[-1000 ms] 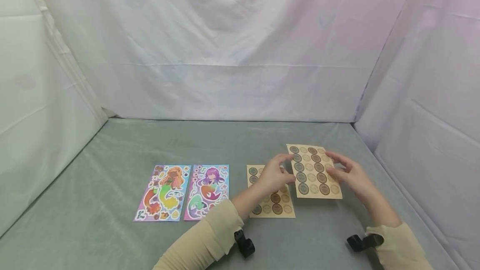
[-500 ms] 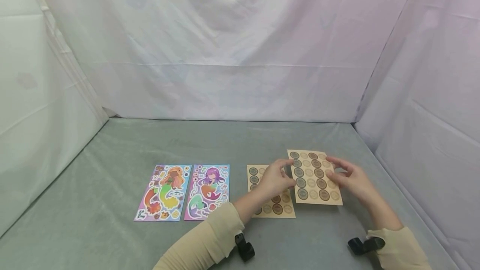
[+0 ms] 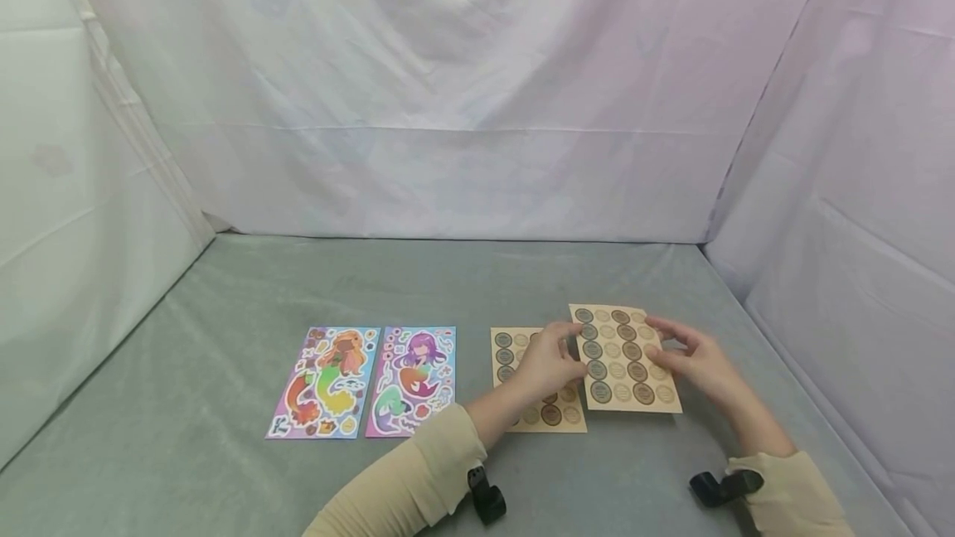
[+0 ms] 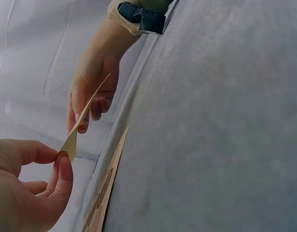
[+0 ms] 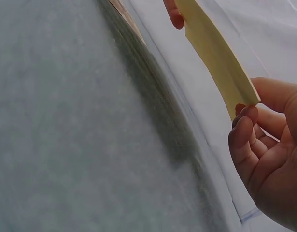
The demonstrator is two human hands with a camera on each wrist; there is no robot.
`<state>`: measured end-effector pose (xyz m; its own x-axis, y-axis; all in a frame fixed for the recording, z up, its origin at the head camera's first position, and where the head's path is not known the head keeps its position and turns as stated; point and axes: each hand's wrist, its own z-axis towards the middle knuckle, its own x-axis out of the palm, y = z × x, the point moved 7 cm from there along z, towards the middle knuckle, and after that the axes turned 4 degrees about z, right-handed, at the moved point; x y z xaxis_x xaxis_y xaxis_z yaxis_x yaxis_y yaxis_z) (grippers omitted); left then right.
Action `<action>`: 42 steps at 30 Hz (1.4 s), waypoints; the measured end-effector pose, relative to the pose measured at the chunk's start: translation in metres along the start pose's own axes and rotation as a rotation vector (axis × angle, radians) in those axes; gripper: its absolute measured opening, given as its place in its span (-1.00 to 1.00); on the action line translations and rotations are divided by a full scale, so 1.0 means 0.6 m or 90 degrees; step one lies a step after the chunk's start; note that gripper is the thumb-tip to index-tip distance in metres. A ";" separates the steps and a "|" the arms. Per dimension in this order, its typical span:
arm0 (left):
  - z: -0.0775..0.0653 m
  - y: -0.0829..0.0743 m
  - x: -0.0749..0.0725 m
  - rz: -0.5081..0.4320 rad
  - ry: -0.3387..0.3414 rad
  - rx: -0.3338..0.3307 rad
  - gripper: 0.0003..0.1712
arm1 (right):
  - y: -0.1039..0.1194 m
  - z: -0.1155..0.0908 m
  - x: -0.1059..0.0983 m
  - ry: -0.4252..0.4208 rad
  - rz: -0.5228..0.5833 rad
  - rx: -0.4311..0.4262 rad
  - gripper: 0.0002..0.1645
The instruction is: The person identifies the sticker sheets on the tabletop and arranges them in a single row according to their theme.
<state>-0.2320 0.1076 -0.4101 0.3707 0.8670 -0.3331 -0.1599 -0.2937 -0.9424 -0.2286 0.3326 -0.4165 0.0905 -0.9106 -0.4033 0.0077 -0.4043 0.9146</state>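
Note:
A tan sticker sheet (image 3: 615, 367) with rows of dark and pale round stickers is held up off the table between both hands. My left hand (image 3: 546, 363) pinches its left edge between thumb and fingers. On the opposite edge, my right hand (image 3: 700, 363) pinches it the same way. From the right wrist view the sheet's plain yellowish back (image 5: 211, 48) shows, slightly bowed. A second tan sticker sheet (image 3: 548, 421) lies flat on the table to the left, partly covered by my left hand and forearm.
Two colourful mermaid sticker sheets (image 3: 328, 388) (image 3: 418, 371) lie side by side on the grey cloth-covered table (image 3: 358, 272), left of the tan ones. White fabric (image 3: 477, 106) walls off the back and both sides. Each wrist carries a black camera mount.
The held sticker sheet has come down, its lower edge nearer to me and closer to the table. Both hands keep their pinch on it. The sheets on the table have stayed put.

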 end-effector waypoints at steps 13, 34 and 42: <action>-0.001 0.015 0.007 0.006 0.029 -0.048 -0.28 | -0.010 0.002 0.001 0.013 -0.021 -0.009 -0.21; -0.006 0.022 0.023 0.031 0.081 -0.052 -0.27 | -0.026 -0.001 0.002 0.037 -0.034 0.013 -0.22; -0.007 0.024 0.026 0.056 0.080 -0.053 -0.25 | -0.028 -0.001 0.006 0.055 -0.016 -0.001 -0.26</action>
<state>-0.2248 0.1152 -0.4287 0.4707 0.7810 -0.4105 -0.1225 -0.4029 -0.9070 -0.2281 0.3363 -0.4333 0.1755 -0.8892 -0.4225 0.0126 -0.4271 0.9041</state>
